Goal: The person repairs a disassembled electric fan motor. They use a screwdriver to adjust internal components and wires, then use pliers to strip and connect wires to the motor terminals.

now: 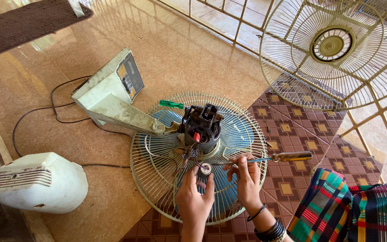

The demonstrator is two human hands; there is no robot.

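A bare fan motor (201, 127) lies face-up on a cream wire fan guard (157, 179) with blue blades under it. My left hand (194, 195) pinches a small round silver part (206, 168) that hangs on wires just below the motor. My right hand (247, 177) holds a screwdriver with a yellow-brown handle (292, 156), its tip pointing left at that round part. Bangles sit on my right wrist.
The cream fan base (108, 92) with its control panel lies tipped at the left, its black cord (36, 112) looping over the floor. A green-handled screwdriver (172, 104) rests nearby. A cream motor cover (34, 181) sits lower left. A second wire guard (332, 49) leans upper right.
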